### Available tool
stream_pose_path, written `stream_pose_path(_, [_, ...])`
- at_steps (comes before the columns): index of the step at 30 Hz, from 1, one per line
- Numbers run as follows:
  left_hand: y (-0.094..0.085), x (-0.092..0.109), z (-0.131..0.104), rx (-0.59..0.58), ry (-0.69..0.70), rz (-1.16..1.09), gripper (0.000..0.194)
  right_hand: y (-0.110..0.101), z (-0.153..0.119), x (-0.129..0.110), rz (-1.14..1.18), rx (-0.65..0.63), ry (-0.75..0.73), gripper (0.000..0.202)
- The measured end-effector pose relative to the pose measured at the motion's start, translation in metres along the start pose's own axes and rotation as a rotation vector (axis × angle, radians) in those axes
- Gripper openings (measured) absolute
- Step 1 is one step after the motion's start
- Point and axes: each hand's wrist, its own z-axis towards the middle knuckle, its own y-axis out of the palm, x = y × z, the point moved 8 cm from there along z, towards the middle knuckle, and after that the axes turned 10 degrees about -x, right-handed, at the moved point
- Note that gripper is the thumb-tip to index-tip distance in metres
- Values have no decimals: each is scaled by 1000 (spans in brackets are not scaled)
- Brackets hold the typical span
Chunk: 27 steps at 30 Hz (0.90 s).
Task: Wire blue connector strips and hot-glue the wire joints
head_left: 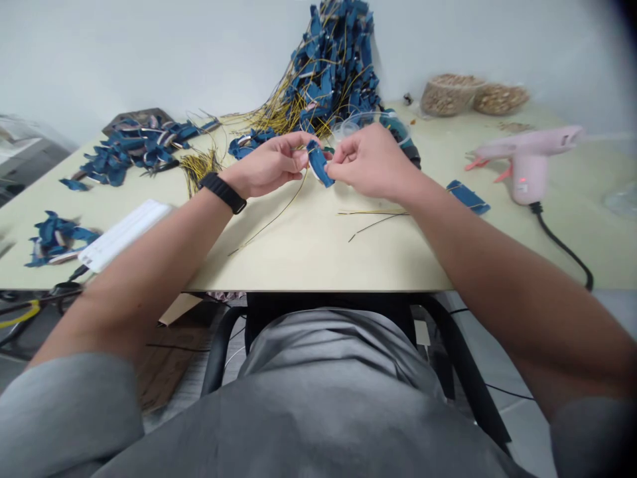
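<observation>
Between my two hands, above the middle of the table, is a small blue strip [320, 164] with a thin yellow wire on it. My left hand [273, 162] pinches its left side, and the wire's tail [271, 222] droops from there toward the table. The fingertips of my right hand [368, 159] close on the strip's right edge. Below my right hand, a few loose thin wires [373, 214] lie on the tabletop. Another flat blue piece [468, 197] rests beyond my right forearm. What the strip is made of, I cannot tell.
A tall heap of blue pieces with yellow wires [333, 73] stands at the back. More blue pieces [129, 146] lie left, near a white box [124, 232]. At right are a pink glue gun [530, 159] with a black cord and two bags of small tan bits [448, 94].
</observation>
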Motion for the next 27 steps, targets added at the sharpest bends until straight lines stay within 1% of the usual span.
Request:
stream_pose_path(2, [9,-8,3,-38,-17,-99,39,-1,-1,4,-23,-28,27,23])
stream_pose_path(5, [16,-19,1,-37,-31,-167,39,0,-2,7,-71,-74,83,20])
stream_pose_path(9, [16,-32,-2,-34,-47,-192,42,3,-3,5,-128,-105,118,11])
stream_pose_path(12, [14,-37,-5,-32,-67,-200,42,3,-2,6,-149,-105,105,13])
stream_pose_path(16, [16,-34,-9,-39,-87,-227,42,5,-1,7,-169,-105,58,20])
stream_pose_path(19, [19,-29,-11,-57,-96,-224,40,8,-2,6,-202,-107,45,16])
stream_pose_path(21, [20,-27,-11,-66,-108,-174,37,11,-3,3,-217,-117,49,13])
stream_pose_path(24, [19,-25,-12,-59,-115,-60,31,18,-4,-2,-216,-149,56,16])
stream_pose_path(27, [18,-19,-13,-79,-97,14,34,24,-5,-2,-235,-180,87,18])
